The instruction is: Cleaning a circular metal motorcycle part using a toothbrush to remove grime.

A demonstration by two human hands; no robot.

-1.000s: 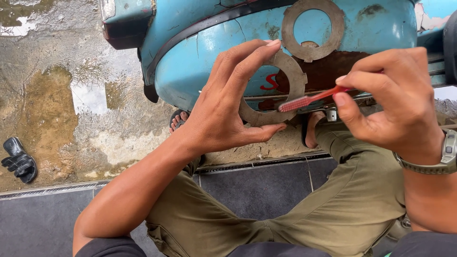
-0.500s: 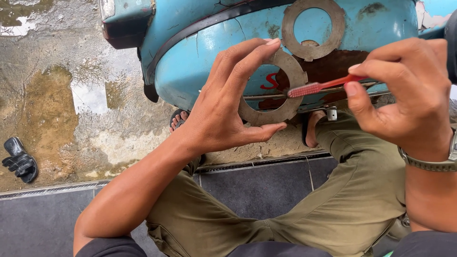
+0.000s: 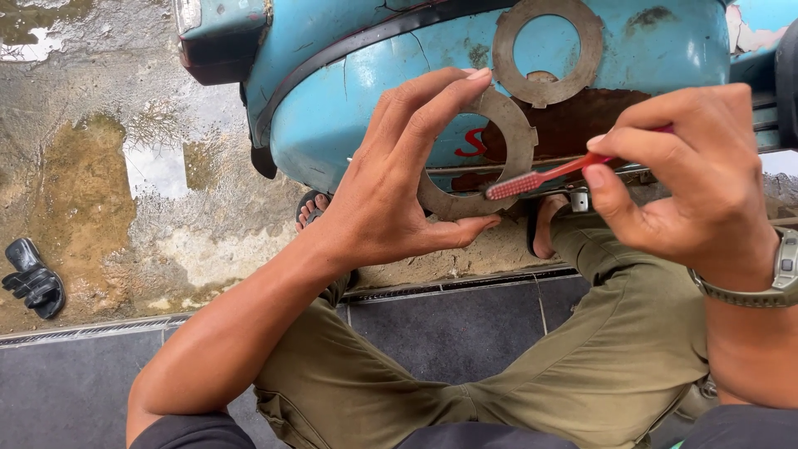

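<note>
While pinched at its rim by the left hand [image 3: 391,191], logged as under brushing: flat metal ring [image 3: 519,141], grey, notched at the outer edge, held upright above the lap, in front of the blue scooter body [image 3: 349,125].

Left fingers [image 3: 432,100]: spread in a wide curve, forefinger tips on the top edge, thumb beneath the bottom edge; closed on the ring only.

Right hand [image 3: 690,183]: curled shut round the handle of a red toothbrush [image 3: 540,177], thumb and forefinger pressed near its neck. Bristle head laid against the lower right part of the ring's face.

Step judged: scrubbing of one face, mid-stroke, at the lower right arc. Next move judged to call for a steady pinch on the rim, light pressure along the band, and a turn of the ring to bring an unbrushed arc under the bristles.

Also noted: second ring [image 3: 586,50] of like kind, resting against the scooter body higher up; wristwatch [image 3: 781,270]; olive trousers [image 3: 615,349]; black sandal [image 3: 33,283] on wet ground, well apart.

Hidden or unclear: left arc of the held ring, behind the fingers; its rear face; end of the brush handle, inside the fist; dirt or wear on the ring, too faint to grade; contact between ring and scooter body, undetermined.
</note>
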